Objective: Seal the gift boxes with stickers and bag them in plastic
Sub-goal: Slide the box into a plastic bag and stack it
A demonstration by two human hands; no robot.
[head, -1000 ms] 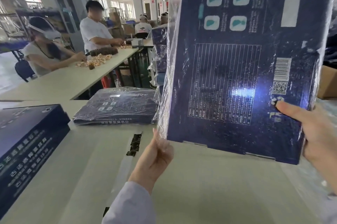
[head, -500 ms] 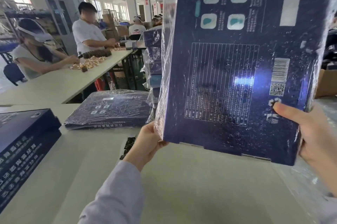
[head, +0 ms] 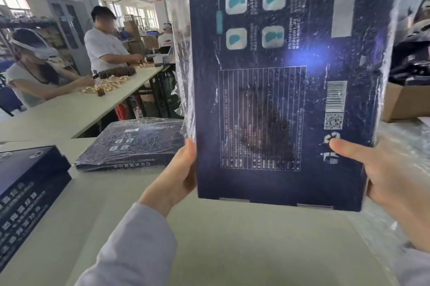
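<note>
Raised closer to the camera than a second ago, a dark blue gift box (head: 279, 99) stands upright at center frame, largely inside a clear plastic bag (head: 181, 53). The left hand (head: 176, 178), shifted up from the bag's corner, grips the box's left edge. The right hand (head: 391, 176) clasps its lower right corner. Another bagged box (head: 132, 143) lies on the table (head: 232, 239), middle left.

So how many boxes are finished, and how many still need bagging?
Done: one bagged box lies flat on the table. In hand: the left hand and right hand hold a second box upright, its plastic bag covering all but the bottom end. Left: the dark boxes at the far left show no plastic yet; I cannot tell whether they have stickers.
</note>
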